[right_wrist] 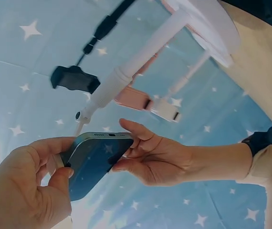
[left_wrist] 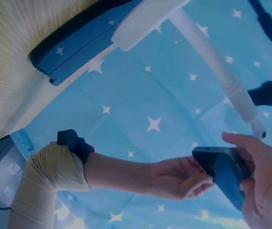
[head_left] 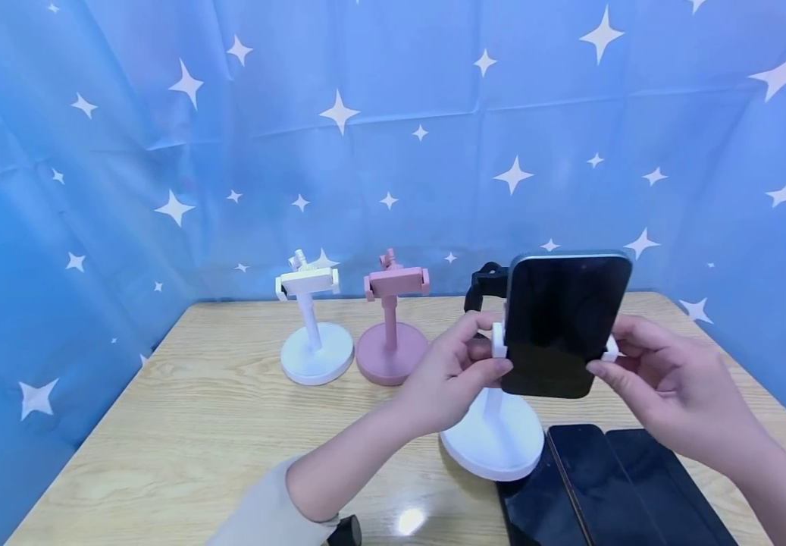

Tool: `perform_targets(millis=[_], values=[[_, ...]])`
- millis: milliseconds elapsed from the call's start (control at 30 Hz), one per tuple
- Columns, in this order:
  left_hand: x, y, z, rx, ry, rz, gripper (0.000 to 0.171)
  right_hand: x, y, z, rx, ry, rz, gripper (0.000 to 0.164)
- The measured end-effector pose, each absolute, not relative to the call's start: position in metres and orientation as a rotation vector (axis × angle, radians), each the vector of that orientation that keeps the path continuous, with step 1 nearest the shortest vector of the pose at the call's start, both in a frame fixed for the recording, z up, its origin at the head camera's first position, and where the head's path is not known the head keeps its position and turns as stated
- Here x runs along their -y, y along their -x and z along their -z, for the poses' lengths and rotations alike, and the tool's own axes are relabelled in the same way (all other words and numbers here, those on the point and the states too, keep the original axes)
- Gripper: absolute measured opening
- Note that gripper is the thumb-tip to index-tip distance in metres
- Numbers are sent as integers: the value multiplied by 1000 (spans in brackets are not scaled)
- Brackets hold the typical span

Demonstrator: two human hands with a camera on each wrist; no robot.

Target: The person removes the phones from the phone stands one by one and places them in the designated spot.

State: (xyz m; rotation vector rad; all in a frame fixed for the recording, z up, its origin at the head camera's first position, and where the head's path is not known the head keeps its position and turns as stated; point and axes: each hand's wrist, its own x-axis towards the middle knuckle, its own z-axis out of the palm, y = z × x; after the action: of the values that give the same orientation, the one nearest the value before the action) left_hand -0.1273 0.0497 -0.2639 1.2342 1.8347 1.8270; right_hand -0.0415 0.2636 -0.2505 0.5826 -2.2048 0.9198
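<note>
A dark-screened phone (head_left: 566, 326) is held upright between white clamp ends (head_left: 499, 340) on the head of a white phone stand (head_left: 493, 436). My left hand (head_left: 457, 371) grips the left side, with thumb and fingers around the clamp end at the phone's edge. On the opposite side, my right hand (head_left: 672, 390) grips the other clamp end, its thumb against the phone's lower right edge. In the right wrist view, the phone's port edge (right_wrist: 112, 135) faces the camera between both hands. The phone hides most of the clamp in the head view.
Behind, on the wooden table (head_left: 229, 425), stand a white phone stand (head_left: 317, 353) and a pink phone stand (head_left: 391, 353). A black holder (head_left: 488, 282) is partly hidden behind the phone. Several dark phones or tablets (head_left: 611, 485) lie flat at the front right, beside the white base.
</note>
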Motion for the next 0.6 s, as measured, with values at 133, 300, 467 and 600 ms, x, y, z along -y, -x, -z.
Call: perform_targets(millis=[133,300,467,600], values=[[-31,126,264,-1824,-1206,-1835,25,-250,47,251,2207,-660,-935,44],[-14,126,266,-1820,-1198,-1839,25,-238,54,257,2199,-695,-1017,42],[0,127,273,-1844,-1191,-1837,24,-227,59,262,2194,-744,-1030,38],[9,127,277,-1866,-1195,-1851,22,-219,63,264,2197,-776,-1077,43]])
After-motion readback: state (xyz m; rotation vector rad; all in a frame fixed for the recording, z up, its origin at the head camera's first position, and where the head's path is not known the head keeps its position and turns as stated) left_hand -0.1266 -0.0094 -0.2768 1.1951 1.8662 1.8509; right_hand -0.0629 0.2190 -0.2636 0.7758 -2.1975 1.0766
